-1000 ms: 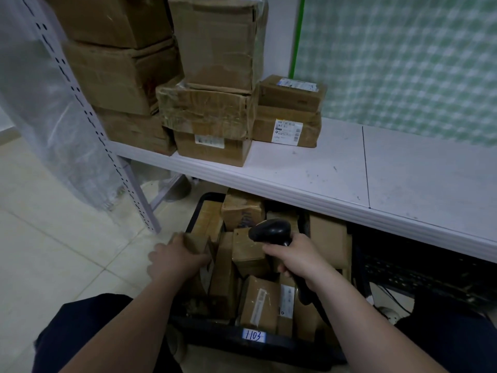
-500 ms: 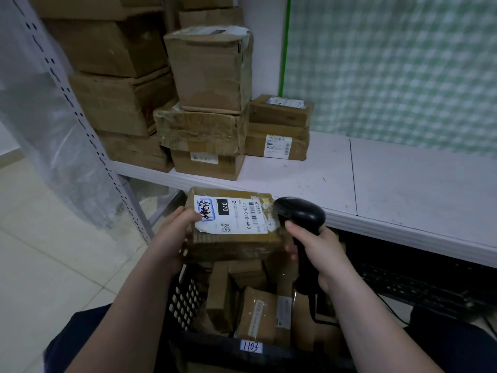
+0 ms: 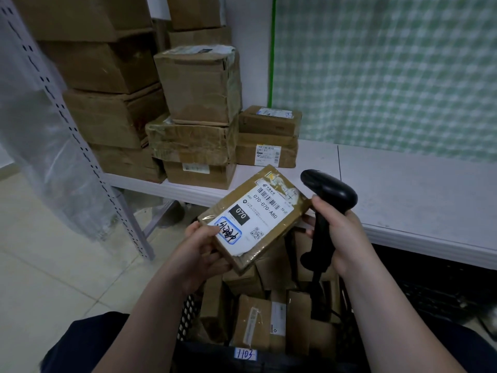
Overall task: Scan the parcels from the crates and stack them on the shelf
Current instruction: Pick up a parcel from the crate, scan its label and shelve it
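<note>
Gripping the parcel by its near corner with the left hand, thumb pressed on the label; clenching the scanner handle in the right hand, just beside the parcel's far end; held above the crate, before the shelf; turned diagonal since half a second ago.

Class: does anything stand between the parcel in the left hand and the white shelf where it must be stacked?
Nothing lies between the parcel and the shelf straight ahead. Only the barcode scanner, gripped in the right hand, hangs over the shelf edge beside the parcel's right corner.
</note>
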A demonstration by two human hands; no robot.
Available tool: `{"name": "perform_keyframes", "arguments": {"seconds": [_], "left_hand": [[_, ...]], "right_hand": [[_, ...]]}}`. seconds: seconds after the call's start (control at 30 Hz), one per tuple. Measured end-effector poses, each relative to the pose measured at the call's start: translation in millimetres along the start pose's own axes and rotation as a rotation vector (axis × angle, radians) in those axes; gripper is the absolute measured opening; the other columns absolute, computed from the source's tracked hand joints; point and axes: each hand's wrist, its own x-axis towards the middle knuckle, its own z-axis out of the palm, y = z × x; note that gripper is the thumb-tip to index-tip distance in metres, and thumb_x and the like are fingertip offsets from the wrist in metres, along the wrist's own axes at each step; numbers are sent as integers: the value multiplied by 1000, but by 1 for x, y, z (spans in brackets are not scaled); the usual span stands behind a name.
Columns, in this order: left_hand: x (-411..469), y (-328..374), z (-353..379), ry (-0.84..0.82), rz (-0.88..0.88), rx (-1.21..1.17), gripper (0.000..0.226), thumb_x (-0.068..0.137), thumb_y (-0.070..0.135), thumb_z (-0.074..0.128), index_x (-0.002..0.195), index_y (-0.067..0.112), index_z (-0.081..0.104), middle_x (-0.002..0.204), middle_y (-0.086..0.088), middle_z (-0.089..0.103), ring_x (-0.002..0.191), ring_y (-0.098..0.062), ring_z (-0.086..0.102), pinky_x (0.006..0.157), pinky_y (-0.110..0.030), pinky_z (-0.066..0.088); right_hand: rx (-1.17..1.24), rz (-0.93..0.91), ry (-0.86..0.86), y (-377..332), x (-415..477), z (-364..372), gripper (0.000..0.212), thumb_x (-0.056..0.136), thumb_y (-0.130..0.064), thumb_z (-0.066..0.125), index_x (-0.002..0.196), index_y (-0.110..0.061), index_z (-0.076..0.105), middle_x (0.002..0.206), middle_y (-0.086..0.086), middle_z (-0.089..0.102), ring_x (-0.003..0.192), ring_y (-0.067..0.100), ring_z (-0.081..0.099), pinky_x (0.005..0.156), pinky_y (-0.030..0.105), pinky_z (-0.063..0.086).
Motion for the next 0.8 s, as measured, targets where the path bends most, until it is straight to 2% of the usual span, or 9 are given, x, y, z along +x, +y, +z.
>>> {"name": "perform_keyframes", "arguments": {"seconds": [0.07, 0.13, 0.2, 0.3, 0.37, 0.43, 0.53, 0.67, 0.8], "left_hand": [[-1, -3, 2, -1, 0, -20, 48, 93, 17, 53, 138, 12, 39, 101, -17, 69, 64, -23, 70, 86, -56, 53], [0, -7, 3, 23, -4, -51, 49, 92, 18, 53, 138, 8, 39, 106, -18, 69, 73, -27, 73, 70, -47, 59], [1, -11, 4, 53, 17, -102, 49, 92, 16, 54, 137, 6, 39, 109, -19, 68, 78, -29, 73, 61, -40, 59], [0, -14, 10, 94, 92, -162, 45, 88, 9, 58, 129, 6, 39, 111, -19, 64, 78, -26, 73, 59, -34, 59], [-1, -14, 16, 146, 143, -153, 41, 90, 1, 54, 126, 13, 37, 105, -16, 63, 78, -22, 70, 64, -32, 60], [0, -14, 20, 186, 183, -135, 58, 90, -4, 53, 138, 18, 30, 106, -13, 61, 86, -20, 65, 78, -35, 57], [-2, -14, 22, 215, 226, -82, 82, 86, -6, 59, 150, 22, 18, 120, -11, 49, 98, -21, 61, 90, -38, 52], [-4, -15, 23, 213, 240, -58, 87, 84, -5, 62, 153, 22, 15, 122, -8, 46, 105, -23, 60, 95, -39, 49], [-5, -16, 24, 215, 244, -59, 85, 85, -5, 62, 152, 20, 16, 105, 2, 49, 104, -21, 60, 96, -38, 49]], "right_hand": [[-4, -14, -11, -5, 1, 0, 12, 90, -25, 64, 102, -25, 64, 82, -10, 75, 89, 12, 68, 69, 27, 50], [-14, -20, -22, -8, 1, -1, 9, 90, -25, 64, 99, -24, 64, 78, -11, 75, 86, 10, 68, 67, 27, 50], [-19, -11, -15, -10, 0, -1, 14, 89, -26, 66, 102, -22, 64, 82, -8, 74, 89, 14, 68, 66, 27, 51], [-28, 16, -1, -12, -2, -3, 28, 86, -27, 69, 110, -13, 64, 87, -1, 68, 84, 19, 67, 61, 26, 52], [-45, 48, -25, -12, -6, -3, 29, 86, -28, 69, 108, -9, 64, 89, 3, 69, 76, 17, 66, 61, 27, 53], [-66, 84, -75, -11, -8, -3, 30, 85, -29, 69, 106, -8, 66, 93, 6, 70, 70, 16, 66, 61, 28, 53], [-77, 136, -137, -10, -9, 0, 27, 85, -29, 68, 99, -6, 67, 91, 6, 71, 60, 14, 65, 53, 26, 52], [-80, 207, -193, -9, -8, 2, 24, 86, -30, 67, 91, -7, 67, 91, 8, 71, 56, 14, 61, 51, 25, 50], [-96, 261, -224, -9, -9, -1, 25, 85, -33, 68, 88, -8, 67, 91, 8, 72, 58, 14, 62, 52, 25, 50]]}}
